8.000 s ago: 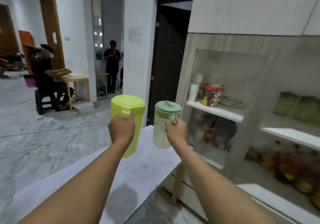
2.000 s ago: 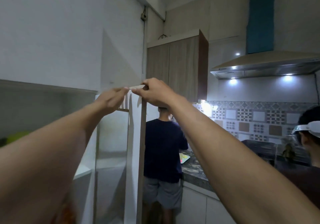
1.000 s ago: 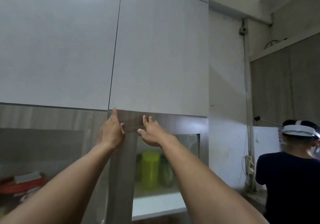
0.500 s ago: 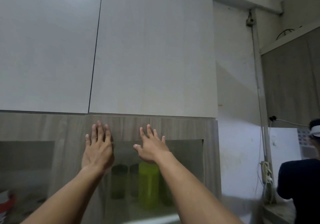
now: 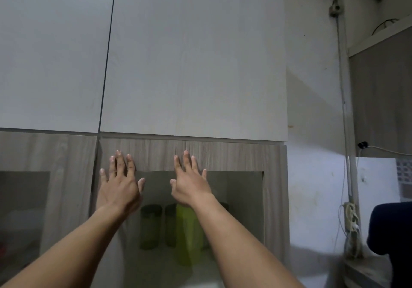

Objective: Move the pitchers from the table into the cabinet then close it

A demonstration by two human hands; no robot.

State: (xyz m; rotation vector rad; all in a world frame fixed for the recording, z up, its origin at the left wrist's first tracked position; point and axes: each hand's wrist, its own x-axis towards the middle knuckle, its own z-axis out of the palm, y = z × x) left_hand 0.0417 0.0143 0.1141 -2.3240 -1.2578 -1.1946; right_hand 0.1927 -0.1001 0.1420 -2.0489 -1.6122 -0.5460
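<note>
The wood-framed glass cabinet door lies flush with the cabinet front. My left hand and my right hand rest flat on its top rail and glass, fingers spread, holding nothing. Behind the glass a lime-green pitcher stands on the shelf, partly hidden by my right forearm. To its left stand two darker green containers; whether either is the second pitcher I cannot tell.
White upper cabinet doors sit above. A second glass door is to the left. On the right are a white wall with a pipe and cables, a counter corner, and a person in a dark shirt.
The door has swung shut since two seconds ago. My hands went from gripping its top edge to lying flat on its front. The view has settled squarely on the cabinet.
</note>
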